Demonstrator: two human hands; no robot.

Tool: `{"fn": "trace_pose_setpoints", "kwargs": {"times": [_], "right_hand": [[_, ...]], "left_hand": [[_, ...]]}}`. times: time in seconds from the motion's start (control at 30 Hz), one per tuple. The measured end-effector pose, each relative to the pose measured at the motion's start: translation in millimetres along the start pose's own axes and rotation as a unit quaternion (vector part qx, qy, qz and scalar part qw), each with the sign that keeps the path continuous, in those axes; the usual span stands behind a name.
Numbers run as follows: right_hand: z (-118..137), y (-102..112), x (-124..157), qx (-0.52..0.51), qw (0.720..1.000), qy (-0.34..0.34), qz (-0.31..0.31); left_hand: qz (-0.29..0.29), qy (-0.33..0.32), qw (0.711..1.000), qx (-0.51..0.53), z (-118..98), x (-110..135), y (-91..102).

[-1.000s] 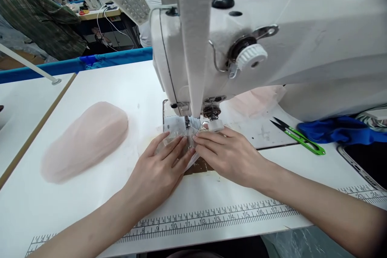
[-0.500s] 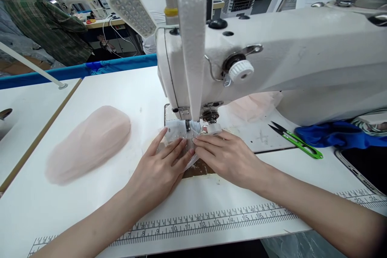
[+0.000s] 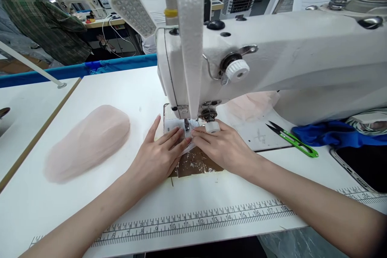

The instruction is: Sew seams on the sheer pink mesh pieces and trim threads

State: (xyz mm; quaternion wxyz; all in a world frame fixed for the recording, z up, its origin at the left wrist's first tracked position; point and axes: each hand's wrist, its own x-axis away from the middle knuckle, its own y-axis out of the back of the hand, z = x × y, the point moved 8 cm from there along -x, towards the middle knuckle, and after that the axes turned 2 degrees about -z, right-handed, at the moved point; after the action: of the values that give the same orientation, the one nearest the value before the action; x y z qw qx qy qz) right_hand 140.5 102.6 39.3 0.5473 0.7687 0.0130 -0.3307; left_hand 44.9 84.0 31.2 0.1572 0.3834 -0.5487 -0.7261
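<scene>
My left hand (image 3: 157, 157) lies flat with its fingers spread on a small clear, thin piece of material (image 3: 187, 150) at the needle (image 3: 186, 124) of a white sewing machine (image 3: 272, 56). My right hand (image 3: 225, 147) presses the same piece from the right, fingers stretched out and touching the left fingertips; one finger wears a white ring-like band (image 3: 212, 127). A brown shiny patch (image 3: 196, 164) on the table shows just behind the hands.
A pale pink stack of sheer fabric (image 3: 87, 141) lies to the left, more pink fabric (image 3: 250, 105) behind the machine. Green-handled thread snips (image 3: 292, 139), blue cloth (image 3: 329, 135) and a phone (image 3: 359, 165) lie right. A ruler strip (image 3: 193, 219) runs along the front edge. A person in a striped top (image 3: 45, 24) stands far left.
Both hands have slid forward toward the needle with the clear piece, uncovering more of the brown patch behind them. The view has shifted slightly.
</scene>
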Motion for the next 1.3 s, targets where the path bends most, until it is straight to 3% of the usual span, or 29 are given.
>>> {"fn": "trace_pose_setpoints", "kwargs": {"times": [0.27, 0.6, 1.3], "right_hand": [[-4.2, -5.5, -1.6, 0.023, 1.000, -0.004, -0.007], [-0.7, 4.9, 1.9, -0.008, 0.999, 0.007, -0.045], [-5.4, -3.1, -1.1, 0.011, 1.000, -0.010, -0.020]], "left_hand": [[-0.013, 0.008, 1.000, -0.002, 11.4, -2.9, -4.7], [-0.033, 0.007, 0.999, -0.003, -4.5, 4.4, 4.1], [-0.032, 0.018, 0.999, 0.025, 7.4, -1.0, -1.2]]}}
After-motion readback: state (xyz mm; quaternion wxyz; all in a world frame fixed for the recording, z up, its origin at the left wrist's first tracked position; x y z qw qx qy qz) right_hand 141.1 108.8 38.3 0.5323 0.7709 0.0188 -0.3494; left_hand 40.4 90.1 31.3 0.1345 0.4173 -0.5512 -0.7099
